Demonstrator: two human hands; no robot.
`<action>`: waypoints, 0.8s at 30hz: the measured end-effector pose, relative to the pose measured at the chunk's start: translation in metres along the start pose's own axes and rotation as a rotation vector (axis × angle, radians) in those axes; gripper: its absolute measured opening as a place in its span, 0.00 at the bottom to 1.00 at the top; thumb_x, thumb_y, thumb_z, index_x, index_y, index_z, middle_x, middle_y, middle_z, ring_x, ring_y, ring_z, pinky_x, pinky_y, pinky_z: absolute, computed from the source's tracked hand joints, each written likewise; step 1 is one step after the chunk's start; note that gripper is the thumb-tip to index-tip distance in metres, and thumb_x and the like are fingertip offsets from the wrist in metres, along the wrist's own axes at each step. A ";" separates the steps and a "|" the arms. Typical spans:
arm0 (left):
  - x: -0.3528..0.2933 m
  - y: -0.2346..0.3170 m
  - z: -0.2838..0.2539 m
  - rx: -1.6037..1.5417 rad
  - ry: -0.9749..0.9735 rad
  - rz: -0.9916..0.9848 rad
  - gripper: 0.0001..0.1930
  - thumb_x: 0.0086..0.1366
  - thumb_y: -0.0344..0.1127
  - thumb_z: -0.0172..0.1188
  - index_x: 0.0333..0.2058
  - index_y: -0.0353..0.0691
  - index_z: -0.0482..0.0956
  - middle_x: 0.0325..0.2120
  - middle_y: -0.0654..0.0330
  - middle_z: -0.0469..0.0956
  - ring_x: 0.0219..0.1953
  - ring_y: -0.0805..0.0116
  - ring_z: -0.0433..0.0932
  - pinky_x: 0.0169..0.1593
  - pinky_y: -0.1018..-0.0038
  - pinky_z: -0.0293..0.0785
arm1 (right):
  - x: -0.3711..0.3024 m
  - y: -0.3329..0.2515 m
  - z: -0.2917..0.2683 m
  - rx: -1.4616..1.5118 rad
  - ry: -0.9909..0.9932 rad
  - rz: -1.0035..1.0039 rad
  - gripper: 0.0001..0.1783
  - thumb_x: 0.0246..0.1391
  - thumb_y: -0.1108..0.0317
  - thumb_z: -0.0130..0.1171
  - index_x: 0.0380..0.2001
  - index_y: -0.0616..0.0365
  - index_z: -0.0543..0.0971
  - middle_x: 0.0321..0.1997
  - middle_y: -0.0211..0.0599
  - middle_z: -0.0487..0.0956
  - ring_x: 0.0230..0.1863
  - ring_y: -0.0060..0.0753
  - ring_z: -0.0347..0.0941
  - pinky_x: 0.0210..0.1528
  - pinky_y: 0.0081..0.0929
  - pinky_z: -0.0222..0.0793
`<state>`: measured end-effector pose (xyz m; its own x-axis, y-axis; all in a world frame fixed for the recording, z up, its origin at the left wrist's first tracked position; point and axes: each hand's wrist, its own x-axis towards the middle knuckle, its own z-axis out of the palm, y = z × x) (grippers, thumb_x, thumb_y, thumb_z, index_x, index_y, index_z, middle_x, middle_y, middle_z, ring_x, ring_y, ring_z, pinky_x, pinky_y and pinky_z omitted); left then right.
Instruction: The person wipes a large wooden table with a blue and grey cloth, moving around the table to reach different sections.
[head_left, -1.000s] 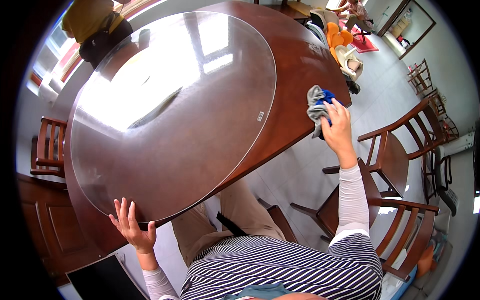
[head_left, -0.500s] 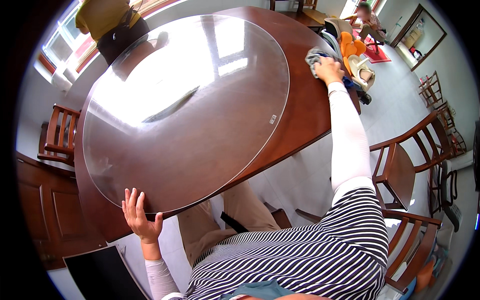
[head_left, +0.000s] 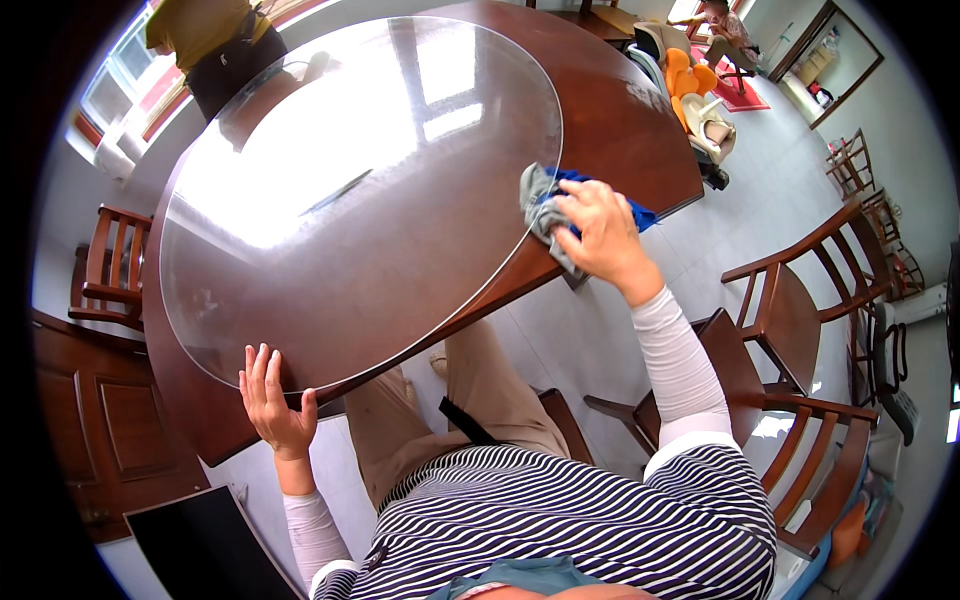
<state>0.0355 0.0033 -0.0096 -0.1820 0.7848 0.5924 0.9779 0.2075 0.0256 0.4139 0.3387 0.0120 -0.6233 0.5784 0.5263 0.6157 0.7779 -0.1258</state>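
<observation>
Grey-and-blue cloth (head_left: 553, 208) is bunched under the curled fingers (head_left: 578, 205) of the right hand (head_left: 600, 235), at three o'clock on the round glass top (head_left: 340, 180) where it meets the dark wooden desk (head_left: 640, 130). Wiping well likely means flat, even pressure along that rim while the left hand (head_left: 272, 398), fingers spread, braces the desk edge at seven o'clock. The hand hides much of the cloth, and glare washes out the glass.
</observation>
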 end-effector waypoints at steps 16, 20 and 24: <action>0.001 -0.001 0.000 -0.004 0.016 0.027 0.32 0.69 0.60 0.50 0.56 0.37 0.76 0.57 0.51 0.76 0.66 0.48 0.69 0.68 0.51 0.57 | 0.039 0.157 0.023 -0.430 -0.076 0.570 0.22 0.54 0.49 0.52 0.45 0.46 0.83 0.62 0.33 0.76 0.60 0.49 0.71 0.56 0.55 0.70; 0.000 -0.001 -0.003 -0.013 0.005 0.045 0.31 0.69 0.59 0.52 0.56 0.39 0.77 0.58 0.52 0.76 0.66 0.48 0.68 0.68 0.51 0.57 | 0.024 0.060 0.034 -0.209 0.055 0.248 0.17 0.51 0.53 0.57 0.39 0.49 0.83 0.58 0.34 0.78 0.58 0.45 0.71 0.57 0.51 0.68; -0.002 -0.002 -0.004 -0.011 0.007 0.048 0.30 0.69 0.58 0.53 0.57 0.40 0.76 0.59 0.53 0.75 0.67 0.49 0.67 0.69 0.51 0.57 | -0.005 -0.032 0.014 -0.090 0.114 0.127 0.16 0.46 0.59 0.61 0.35 0.57 0.82 0.53 0.41 0.80 0.54 0.46 0.72 0.53 0.48 0.68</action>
<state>0.0340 -0.0012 -0.0077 -0.1340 0.7894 0.5990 0.9866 0.1629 0.0061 0.3904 0.3148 0.0016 -0.4827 0.6347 0.6035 0.7294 0.6727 -0.1241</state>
